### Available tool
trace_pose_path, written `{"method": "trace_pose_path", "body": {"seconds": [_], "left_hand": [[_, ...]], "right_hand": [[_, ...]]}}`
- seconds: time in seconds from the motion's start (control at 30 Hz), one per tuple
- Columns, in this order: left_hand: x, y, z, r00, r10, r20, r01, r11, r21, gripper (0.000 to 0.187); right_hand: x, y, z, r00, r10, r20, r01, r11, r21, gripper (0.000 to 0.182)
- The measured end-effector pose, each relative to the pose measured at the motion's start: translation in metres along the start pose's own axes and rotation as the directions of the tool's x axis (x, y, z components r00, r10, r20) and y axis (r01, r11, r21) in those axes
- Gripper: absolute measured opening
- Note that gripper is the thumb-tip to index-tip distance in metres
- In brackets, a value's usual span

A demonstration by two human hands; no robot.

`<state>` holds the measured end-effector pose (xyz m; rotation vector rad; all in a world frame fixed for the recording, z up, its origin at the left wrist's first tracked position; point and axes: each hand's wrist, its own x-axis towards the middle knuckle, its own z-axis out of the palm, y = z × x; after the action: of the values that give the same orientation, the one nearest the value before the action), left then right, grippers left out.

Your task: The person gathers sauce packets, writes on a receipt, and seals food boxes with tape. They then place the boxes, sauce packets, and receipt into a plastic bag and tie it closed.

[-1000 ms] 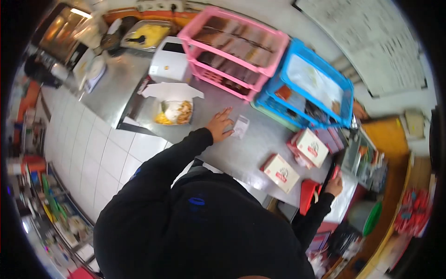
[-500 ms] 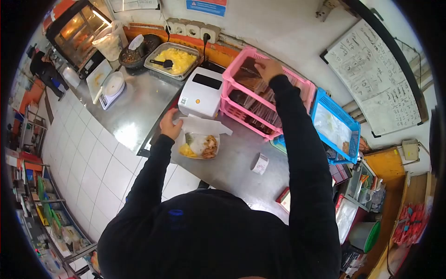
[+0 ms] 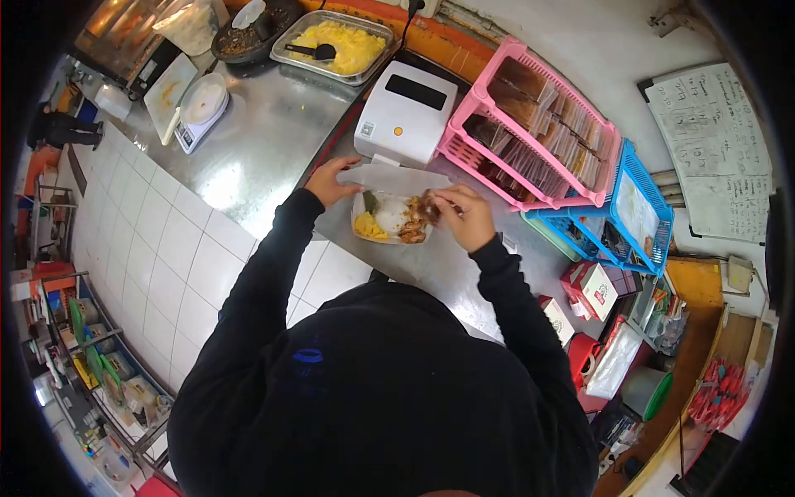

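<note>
An open white food box [image 3: 370, 217] with rice, yellow pieces and brown fried pieces sits on the steel counter [image 3: 265, 141] in front of me. My left hand [image 3: 330, 179] grips the left corner of the box's raised lid [image 3: 397, 177]. My right hand [image 3: 465, 217] hovers over the box's right side. Its fingers are pinched on a small brown sachet [image 3: 430, 201] just above the food.
Behind the box stand a white label printer [image 3: 406, 110], a pink two-tier rack [image 3: 542, 132] of brown sachets and a blue basket [image 3: 633, 217]. A scale [image 3: 199, 103] and a tray of yellow food [image 3: 335, 37] are at the far left. Red-and-white cartons [image 3: 593, 287] lie to the right.
My right hand went from the counter's right end to the pink rack, then came back down over the food box with a sachet. My left hand left the receipt and took the lid.
</note>
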<state>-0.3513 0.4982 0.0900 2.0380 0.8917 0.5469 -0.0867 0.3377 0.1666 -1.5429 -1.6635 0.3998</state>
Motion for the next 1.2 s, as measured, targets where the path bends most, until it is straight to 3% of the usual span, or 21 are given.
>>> {"method": "trace_pose_path", "body": {"seconds": [0.07, 0.1, 0.17, 0.23, 0.27, 0.33, 0.37, 0.43, 0.47, 0.5, 0.57, 0.67, 0.7, 0.8, 0.83, 0.87, 0.93, 1.0, 1.03, 1.13, 1.2], "left_hand": [[0.01, -0.016, 0.005, 0.995, -0.089, 0.034, 0.088, 0.996, 0.007, 0.036], [0.012, -0.022, 0.007, 0.997, -0.071, 0.025, 0.07, 0.997, 0.039, 0.031], [0.02, -0.03, 0.012, 0.999, -0.029, 0.015, 0.027, 0.994, 0.104, 0.022], [0.026, -0.045, 0.021, 0.995, 0.092, 0.024, -0.09, 0.994, -0.069, 0.019], [0.027, -0.053, 0.028, 0.988, 0.152, 0.017, -0.148, 0.977, -0.156, 0.017], [0.026, -0.069, 0.051, 0.997, -0.041, 0.062, 0.067, 0.858, -0.51, 0.016], [0.026, -0.075, 0.061, 0.985, -0.129, 0.111, 0.17, 0.735, -0.657, 0.016], [0.021, -0.041, 0.083, 0.952, -0.265, -0.157, 0.067, 0.675, -0.735, 0.018], [0.021, -0.024, 0.093, 0.901, -0.333, -0.278, 0.007, 0.652, -0.758, 0.018], [0.024, -0.016, 0.101, 0.883, -0.365, -0.295, 0.045, 0.691, -0.721, 0.02], [0.028, -0.006, 0.114, 0.842, -0.423, -0.335, 0.126, 0.758, -0.64, 0.025], [0.026, -0.016, 0.074, 0.94, -0.329, 0.088, 0.331, 0.821, -0.465, 0.031], [0.026, -0.011, 0.05, 0.906, -0.354, 0.232, 0.361, 0.933, 0.016, 0.035], [-0.007, -0.027, 0.041, 0.886, -0.073, 0.458, 0.163, 0.973, -0.161, 0.035], [-0.022, -0.031, 0.049, 0.904, -0.033, 0.426, 0.18, 0.933, -0.311, 0.036], [-0.036, -0.036, 0.061, 0.924, 0.004, 0.383, 0.184, 0.873, -0.452, 0.038], [-0.076, -0.043, 0.09, 0.965, -0.128, 0.23, 0.214, 0.889, -0.404, 0.043], [-0.104, -0.027, 0.1, 0.986, 0.056, 0.157, -0.015, 0.967, -0.253, 0.057], [-0.11, -0.021, 0.098, 0.964, 0.159, 0.215, -0.121, 0.976, -0.18, 0.07], [-0.117, 0.002, 0.091, 0.914, 0.101, 0.393, -0.071, 0.993, -0.09, 0.078], [-0.112, -0.002, 0.105, 0.882, 0.139, 0.45, -0.141, 0.99, -0.029, 0.082]], "right_hand": [[-0.003, 0.022, 0.021, 0.995, 0.024, -0.1, -0.027, 0.999, -0.026, 0.031], [0.005, 0.03, 0.014, 0.996, -0.026, -0.09, 0.012, 0.989, -0.15, 0.041], [0.006, 0.067, 0.024, 0.999, 0.031, 0.015, -0.028, 0.979, -0.202, 0.043], [-0.005, 0.116, 0.046, 0.984, 0.104, 0.144, -0.055, 0.949, -0.311, 0.041], [-0.001, 0.117, 0.047, 0.945, 0.231, 0.232, -0.155, 0.939, -0.307, 0.039], [0.008, 0.112, 0.05, 0.799, 0.452, 0.398, -0.338, 0.883, -0.325, 0.036], [0.001, 0.111, 0.058, 0.85, 0.44, 0.291, -0.413, 0.898, -0.15, 0.037], [-0.02, 0.11, 0.085, 0.886, 0.46, 0.057, -0.46, 0.859, 0.227, 0.038], [-0.018, 0.101, 0.101, 0.846, 0.518, -0.127, -0.459, 0.828, 0.323, 0.038], [-0.017, 0.088, 0.121, 0.762, 0.574, -0.298, -0.438, 0.797, 0.416, 0.038], [-0.02, 0.084, 0.129, 0.678, 0.632, -0.375, -0.4, 0.746, 0.533, 0.031], [-0.04, 0.103, 0.092, 0.951, 0.296, -0.09, -0.298, 0.955, -0.011, 0.027], [-0.055, 0.121, 0.088, 0.969, 0.247, 0.026, -0.241, 0.959, -0.149, 0.035], [-0.087, 0.098, 0.077, 0.862, 0.413, 0.293, -0.477, 0.857, 0.197, 0.04], [-0.096, 0.091, 0.081, 0.909, 0.353, 0.223, -0.391, 0.907, 0.159, 0.046], [-0.105, 0.082, 0.087, 0.896, 0.392, 0.207, -0.432, 0.879, 0.204, 0.049], [-0.126, 0.065, 0.097, 0.864, 0.469, 0.182, -0.503, 0.81, 0.302, 0.057], [-0.148, 0.054, 0.1, 0.919, 0.355, 0.172, -0.385, 0.903, 0.191, 0.066], [-0.158, 0.05, 0.1, 0.939, 0.3, 0.171, -0.324, 0.936, 0.136, 0.07], [-0.174, 0.044, 0.073, 0.918, 0.25, 0.307, -0.294, 0.95, 0.106, 0.09], [-0.181, 0.047, 0.06, 0.918, 0.252, 0.306, -0.288, 0.955, 0.077, 0.087]]}}
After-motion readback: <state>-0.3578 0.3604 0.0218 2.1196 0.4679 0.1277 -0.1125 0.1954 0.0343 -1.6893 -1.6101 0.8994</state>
